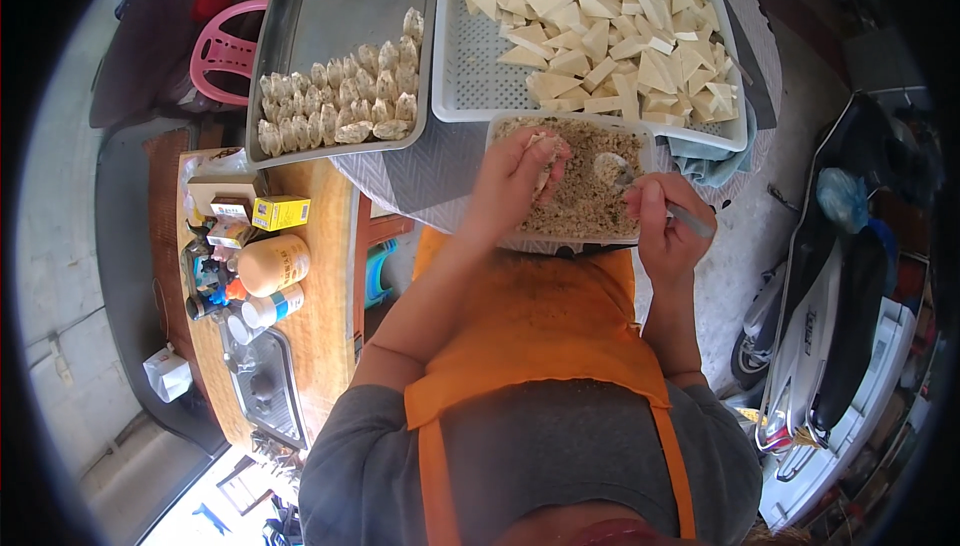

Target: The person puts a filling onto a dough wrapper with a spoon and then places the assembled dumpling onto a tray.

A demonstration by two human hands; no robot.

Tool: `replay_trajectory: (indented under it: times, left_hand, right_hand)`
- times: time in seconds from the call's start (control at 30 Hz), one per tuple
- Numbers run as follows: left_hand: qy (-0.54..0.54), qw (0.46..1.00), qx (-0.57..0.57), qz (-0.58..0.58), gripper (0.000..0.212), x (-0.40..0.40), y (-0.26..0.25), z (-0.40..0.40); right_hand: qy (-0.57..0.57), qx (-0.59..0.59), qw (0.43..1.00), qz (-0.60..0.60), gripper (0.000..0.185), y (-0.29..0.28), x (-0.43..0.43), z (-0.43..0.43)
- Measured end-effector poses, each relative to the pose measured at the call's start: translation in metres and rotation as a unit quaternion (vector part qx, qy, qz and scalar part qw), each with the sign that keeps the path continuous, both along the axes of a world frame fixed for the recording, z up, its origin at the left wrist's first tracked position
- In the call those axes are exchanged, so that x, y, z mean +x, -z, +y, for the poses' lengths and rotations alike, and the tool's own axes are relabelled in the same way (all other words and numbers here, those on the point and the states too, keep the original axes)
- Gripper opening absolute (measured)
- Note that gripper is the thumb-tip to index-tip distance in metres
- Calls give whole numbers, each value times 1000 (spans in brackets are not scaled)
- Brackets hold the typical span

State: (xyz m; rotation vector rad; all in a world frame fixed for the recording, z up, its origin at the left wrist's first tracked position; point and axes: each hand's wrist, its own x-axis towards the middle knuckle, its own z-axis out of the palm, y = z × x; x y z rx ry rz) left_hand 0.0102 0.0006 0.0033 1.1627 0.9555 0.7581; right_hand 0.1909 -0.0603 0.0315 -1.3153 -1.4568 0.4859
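Note:
A white plastic tub (587, 205) of crumbly tan filling with green flecks stands right before me. Over its left part, my left hand (525, 167) cups a pale piece of food (541, 142) that its fingers partly hide. My right hand (671, 223) grips the handle of a metal spoon (694, 222), and the spoon's bowl rests at the filling with some of it inside. Beyond the tub lies a white perforated tray (480, 66) heaped with pale tofu triangles (581, 58). To its left, a metal tray (330, 2) holds rows of filled pieces (341, 92).
A green cloth (709, 160) lies under the perforated tray's near right corner. On the left, a wooden table (326, 261) carries a large jar (274, 265), small boxes (281, 212) and a tea tray (266, 381). A pink plastic chair (221, 51) stands behind it. A scooter (817, 336) is parked at right.

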Motion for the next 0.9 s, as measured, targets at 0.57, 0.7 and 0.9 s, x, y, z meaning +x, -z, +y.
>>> replay_trajectory:
  times: [0.57,0.7,0.9]
  left_hand:
    - [-76,956,-189,-213,35,6,-1,-3]
    - [-14,963,-142,-231,42,10,0,-3]
    - [-31,985,-55,-160,47,13,1,-2]
  right_hand:
    - [-81,-103,989,-66,7,14,8,3]
    - [-34,-112,985,130,8,17,5,-5]
    - [-74,-103,991,51,13,26,12,0]
